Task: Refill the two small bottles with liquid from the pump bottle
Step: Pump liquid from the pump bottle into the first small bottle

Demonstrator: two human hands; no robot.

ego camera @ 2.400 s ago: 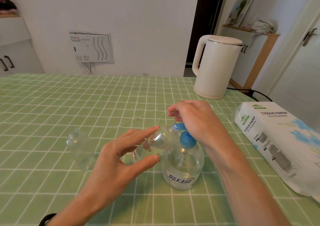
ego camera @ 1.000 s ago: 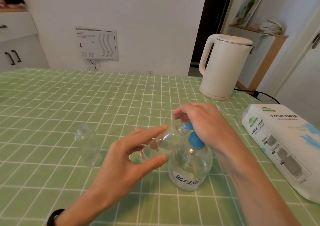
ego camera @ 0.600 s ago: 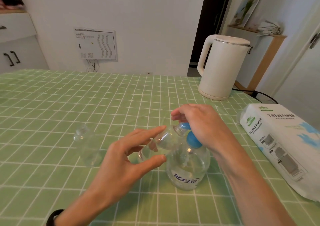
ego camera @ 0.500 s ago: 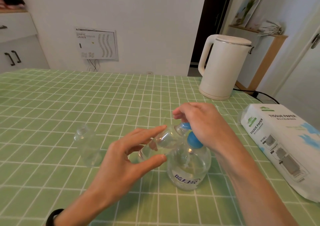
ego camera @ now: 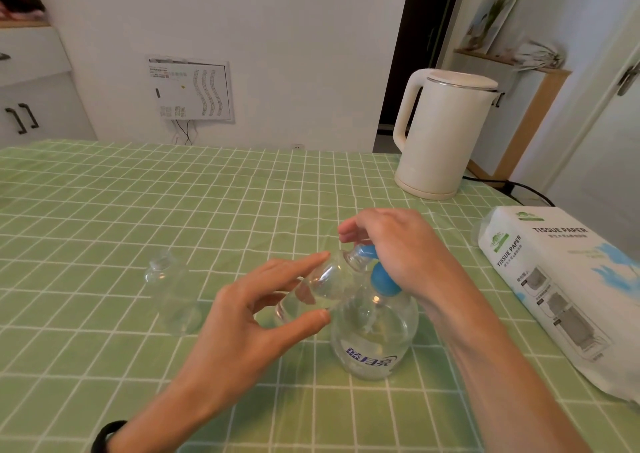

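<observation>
The pump bottle (ego camera: 374, 334) stands on the green tablecloth (ego camera: 104, 210), its blue nozzle at the mouth of a tilted small bottle (ego camera: 322, 286). The second small bottle (ego camera: 173, 296) stands apart, left; the kettle (ego camera: 440, 133) and tissue pack (ego camera: 561, 289) sit right. My left hand (ego camera: 249, 321) pinches the tilted one; my right hand (ego camera: 398, 248) curls over the pump head.

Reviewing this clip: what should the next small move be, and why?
Probably press the blue pump top down with the right hand: the left hand holds the tilted small clear bottle with its mouth at the nozzle, and it looks only partly filled.
</observation>
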